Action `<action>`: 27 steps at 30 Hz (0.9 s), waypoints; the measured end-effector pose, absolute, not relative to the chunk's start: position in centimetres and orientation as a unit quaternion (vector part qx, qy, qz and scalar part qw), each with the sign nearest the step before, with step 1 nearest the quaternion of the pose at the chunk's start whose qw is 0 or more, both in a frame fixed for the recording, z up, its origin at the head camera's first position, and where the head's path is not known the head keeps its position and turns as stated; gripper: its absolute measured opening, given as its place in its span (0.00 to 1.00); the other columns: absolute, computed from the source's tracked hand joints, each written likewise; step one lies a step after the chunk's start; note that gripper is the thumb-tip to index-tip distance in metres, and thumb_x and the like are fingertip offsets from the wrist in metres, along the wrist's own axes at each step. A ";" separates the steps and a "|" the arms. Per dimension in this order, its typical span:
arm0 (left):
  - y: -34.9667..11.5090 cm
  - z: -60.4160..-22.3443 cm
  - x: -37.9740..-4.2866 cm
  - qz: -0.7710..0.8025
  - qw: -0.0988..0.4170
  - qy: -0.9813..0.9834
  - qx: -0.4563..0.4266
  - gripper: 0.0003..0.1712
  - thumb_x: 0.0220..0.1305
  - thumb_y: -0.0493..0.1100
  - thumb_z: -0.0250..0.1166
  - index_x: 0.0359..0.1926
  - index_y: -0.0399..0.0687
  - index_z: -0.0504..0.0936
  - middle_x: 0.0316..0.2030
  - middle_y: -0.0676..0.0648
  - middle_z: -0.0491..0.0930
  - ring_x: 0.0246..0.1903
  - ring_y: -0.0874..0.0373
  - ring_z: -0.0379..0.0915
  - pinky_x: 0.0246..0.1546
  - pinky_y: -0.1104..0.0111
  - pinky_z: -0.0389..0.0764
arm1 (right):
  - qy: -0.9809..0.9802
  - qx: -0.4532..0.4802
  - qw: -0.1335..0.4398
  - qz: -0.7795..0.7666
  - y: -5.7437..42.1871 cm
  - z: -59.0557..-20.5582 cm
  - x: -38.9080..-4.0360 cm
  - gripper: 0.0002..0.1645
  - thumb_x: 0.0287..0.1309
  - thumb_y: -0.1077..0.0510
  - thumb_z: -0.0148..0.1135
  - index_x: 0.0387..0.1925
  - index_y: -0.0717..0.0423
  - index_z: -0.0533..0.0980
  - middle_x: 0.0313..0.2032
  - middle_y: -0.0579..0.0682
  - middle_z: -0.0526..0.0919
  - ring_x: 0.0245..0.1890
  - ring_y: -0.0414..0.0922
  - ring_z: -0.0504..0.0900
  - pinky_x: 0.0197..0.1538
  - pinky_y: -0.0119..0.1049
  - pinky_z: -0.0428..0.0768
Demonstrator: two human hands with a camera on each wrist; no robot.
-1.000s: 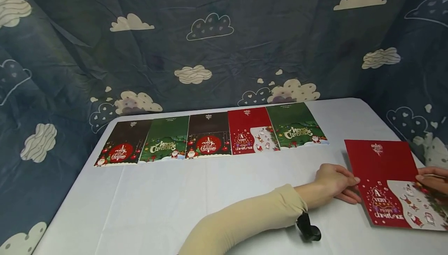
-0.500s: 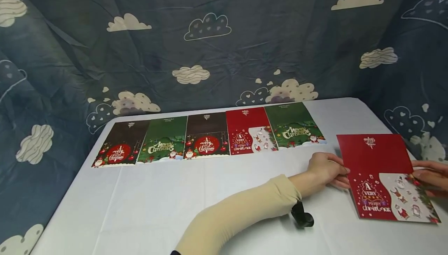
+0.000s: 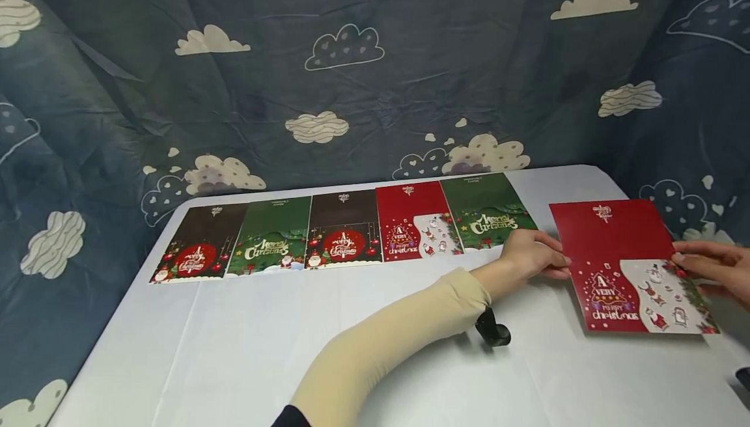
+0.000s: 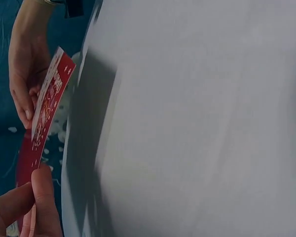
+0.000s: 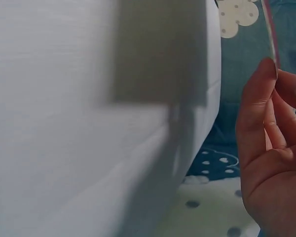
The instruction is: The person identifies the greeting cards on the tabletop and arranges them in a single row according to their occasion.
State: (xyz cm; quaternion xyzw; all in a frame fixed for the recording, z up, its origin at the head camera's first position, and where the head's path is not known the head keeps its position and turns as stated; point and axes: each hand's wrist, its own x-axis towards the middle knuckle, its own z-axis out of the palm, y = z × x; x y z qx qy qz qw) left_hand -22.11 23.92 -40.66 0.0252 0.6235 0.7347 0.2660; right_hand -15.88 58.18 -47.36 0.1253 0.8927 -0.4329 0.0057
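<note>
A red Christmas card (image 3: pixel 615 238), opened flat with its printed side facing up, is held above the right part of the table. My left hand (image 3: pixel 532 254) pinches its left edge between thumb and fingers. On the opposite edge, my right hand (image 3: pixel 711 265) pinches the card the same way. The left wrist view shows the card (image 4: pixel 54 94) nearly edge-on, lifted off the cloth with its shadow below. In the right wrist view only a thin strip of the card (image 5: pixel 270 24) shows above the pinching right hand (image 5: pixel 271 153).
Along the table's back lie a dark card (image 3: pixel 202 238), a green card (image 3: pixel 271 232), another dark card (image 3: pixel 344 228), a red card (image 3: pixel 413 219) and a green card (image 3: pixel 483 209), side by side. A white cloth covers the table (image 3: pixel 246 349). Behind hangs a cloud-patterned curtain (image 3: pixel 258 95).
Both hands have carried the red card toward the back of the table and a little left, closer to the row. The cards in the row have kept their places.
</note>
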 end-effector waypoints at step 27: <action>25.2 -39.5 -28.6 0.750 0.121 0.649 -0.036 0.11 0.46 0.23 0.66 0.27 0.41 0.81 0.14 0.39 0.79 0.17 0.43 0.79 0.25 0.50 0.81 | 0.912 0.147 -0.003 -0.383 51.9 -39.3 -23.0 0.49 0.57 0.30 0.49 0.65 0.64 0.61 0.55 0.58 0.66 0.46 0.49 0.67 0.35 0.30 0.80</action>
